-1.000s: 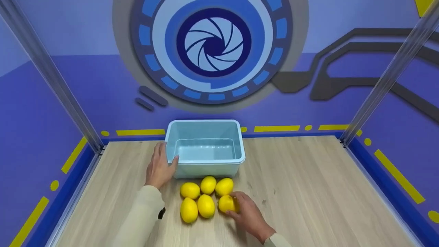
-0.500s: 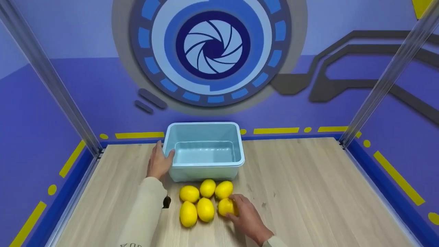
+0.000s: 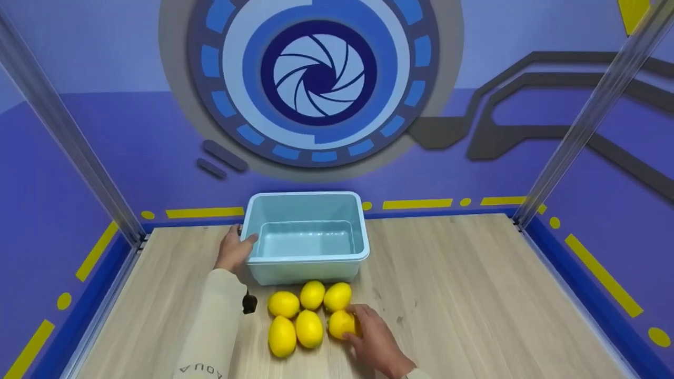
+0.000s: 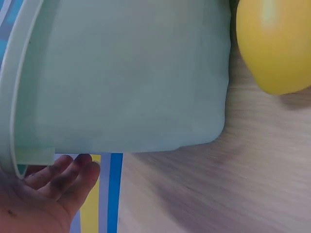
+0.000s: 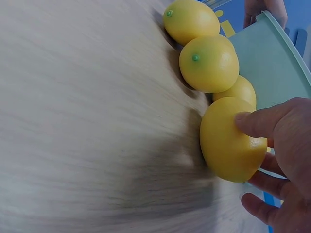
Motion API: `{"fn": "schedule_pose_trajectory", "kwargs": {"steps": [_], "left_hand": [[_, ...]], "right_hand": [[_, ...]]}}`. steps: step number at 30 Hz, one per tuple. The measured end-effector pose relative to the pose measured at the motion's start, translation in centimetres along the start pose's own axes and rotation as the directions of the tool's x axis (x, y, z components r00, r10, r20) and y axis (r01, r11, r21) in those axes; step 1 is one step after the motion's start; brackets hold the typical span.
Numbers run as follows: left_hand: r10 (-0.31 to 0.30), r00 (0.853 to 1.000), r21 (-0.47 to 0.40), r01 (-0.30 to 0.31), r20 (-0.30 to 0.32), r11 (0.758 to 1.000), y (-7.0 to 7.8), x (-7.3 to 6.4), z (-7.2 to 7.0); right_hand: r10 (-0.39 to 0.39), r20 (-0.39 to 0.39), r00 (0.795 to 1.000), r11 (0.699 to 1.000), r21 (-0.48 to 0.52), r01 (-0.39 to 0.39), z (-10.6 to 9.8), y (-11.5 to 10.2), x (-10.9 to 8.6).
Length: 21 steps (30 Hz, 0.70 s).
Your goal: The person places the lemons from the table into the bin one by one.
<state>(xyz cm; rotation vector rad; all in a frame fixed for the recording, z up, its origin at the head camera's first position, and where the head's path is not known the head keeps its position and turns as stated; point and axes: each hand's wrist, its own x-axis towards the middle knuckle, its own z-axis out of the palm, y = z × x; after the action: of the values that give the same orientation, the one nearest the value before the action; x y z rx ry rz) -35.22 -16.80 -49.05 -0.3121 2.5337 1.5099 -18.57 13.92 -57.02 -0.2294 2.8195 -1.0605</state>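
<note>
Looks like a demo/exhibit booth to us: 3 blue-purple walls w/ yellow dashes, lg. round shutter graphic on the back wall, 2 metal corner posts, wood-grain tabletop btwn the walls. We can't tell what bldg. it's in.

Six lemons in two rows on table, before bin; wall behind bin.

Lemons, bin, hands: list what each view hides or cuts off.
Head: right side of the held lemon, behind the right hand.
Left wrist: inside of the bin, behind its own side; another lemon, cut off by top and right edges.
Right wrist: left hand, cut off by top edge.
</note>
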Motion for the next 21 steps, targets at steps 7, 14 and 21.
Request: {"fn": "schedule_pose_trajectory", "kwargs": {"steps": [7, 14, 21], "left_hand": [[-0.016, 0.999, -0.048, 0.017, 0.029, 0.999, 0.02, 0.34, 0.36], [-0.045, 0.999, -0.079, 0.047, 0.028, 0.996, 0.08, 0.45, 0.63], [0.005, 0.998, -0.084, 0.000, 0.062, 0.996, 0.07, 0.39, 0.78]], "right_hand": [[0.021, 0.014, 1.000, 1.000, 0.008, -0.021, 0.04, -0.36, 0.11], [0.048, 0.052, 0.998, 0.998, 0.025, -0.049, -0.20, -0.69, 0.46], [0.056, 0.081, 0.995, 0.998, 0.014, -0.058, -0.45, -0.55, 0.47]]}}
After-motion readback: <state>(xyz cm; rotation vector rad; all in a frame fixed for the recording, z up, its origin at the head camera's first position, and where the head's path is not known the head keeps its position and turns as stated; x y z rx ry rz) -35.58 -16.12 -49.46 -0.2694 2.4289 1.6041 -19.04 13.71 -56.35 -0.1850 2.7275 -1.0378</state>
